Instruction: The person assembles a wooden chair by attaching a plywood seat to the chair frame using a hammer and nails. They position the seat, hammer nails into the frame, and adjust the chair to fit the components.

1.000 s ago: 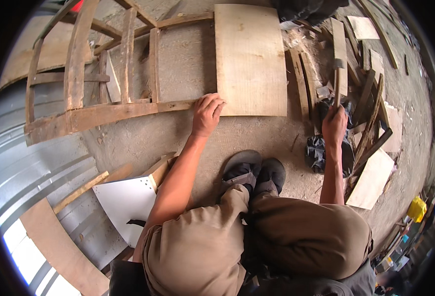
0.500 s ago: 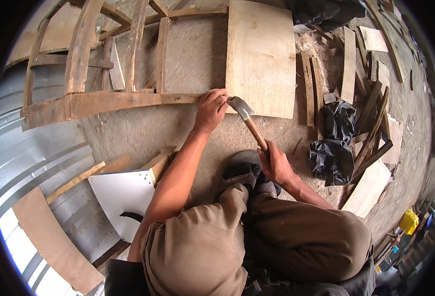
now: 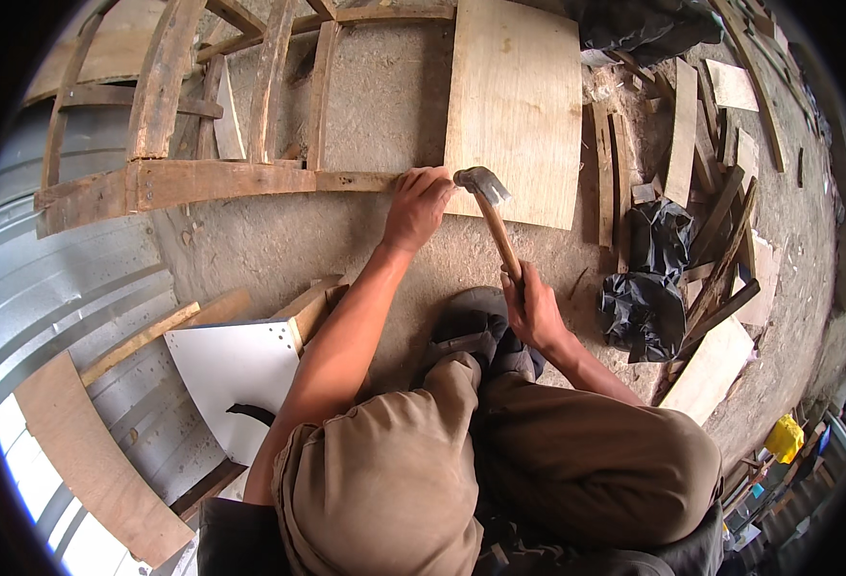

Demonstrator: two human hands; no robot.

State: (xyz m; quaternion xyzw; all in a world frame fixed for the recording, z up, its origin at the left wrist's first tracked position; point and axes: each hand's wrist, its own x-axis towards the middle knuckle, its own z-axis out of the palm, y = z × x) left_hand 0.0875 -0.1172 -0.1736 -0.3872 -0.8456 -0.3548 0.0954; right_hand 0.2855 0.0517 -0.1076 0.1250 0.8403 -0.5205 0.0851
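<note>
- Nearest: two bent knees in brown trousers (image 3: pixel 389 442).
- The right hand (image 3: pixel 535 309) is wrapped firmly around a hammer's (image 3: pixel 496 223) wooden handle.
- The hammer's metal head is above the near left corner of a pale plywood panel (image 3: pixel 517 106).
- Just beside it, the left hand (image 3: pixel 417 206) curls at that corner; I cannot tell whether it pinches anything.
- A brown wooden frame (image 3: pixel 221 182) stretches left from the panel.
- Farthest, beyond scattered boards (image 3: pixel 679 134): black plastic sheeting (image 3: pixel 648 29).
</note>
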